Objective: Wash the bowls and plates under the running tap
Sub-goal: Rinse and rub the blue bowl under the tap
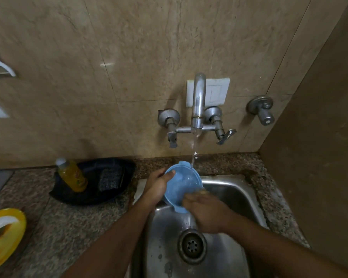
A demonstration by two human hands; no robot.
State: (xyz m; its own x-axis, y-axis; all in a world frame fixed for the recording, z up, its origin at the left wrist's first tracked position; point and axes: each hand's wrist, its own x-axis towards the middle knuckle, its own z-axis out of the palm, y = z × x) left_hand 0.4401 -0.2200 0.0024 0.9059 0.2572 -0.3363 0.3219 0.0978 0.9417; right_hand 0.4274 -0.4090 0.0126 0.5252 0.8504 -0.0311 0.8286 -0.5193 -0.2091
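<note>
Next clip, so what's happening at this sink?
A person is washing a blue bowl over the steel sink. The left hand grips the bowl's rim and tilts it, while the right hand rubs its inside; that hand is blurred. Water runs from the wall tap onto the bowl's upper edge. On the counter to the left, a black tray holds a yellow bottle and a scrubber. A yellow plate with food residue sits at the far left.

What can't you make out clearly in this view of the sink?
- Head view: what the right hand rubs against the blue bowl; motion blur hides it.
- Yellow plate: cut off by the left edge.
- Bottle label: too blurred to read.
- Left hand fingers: behind the bowl.
</note>
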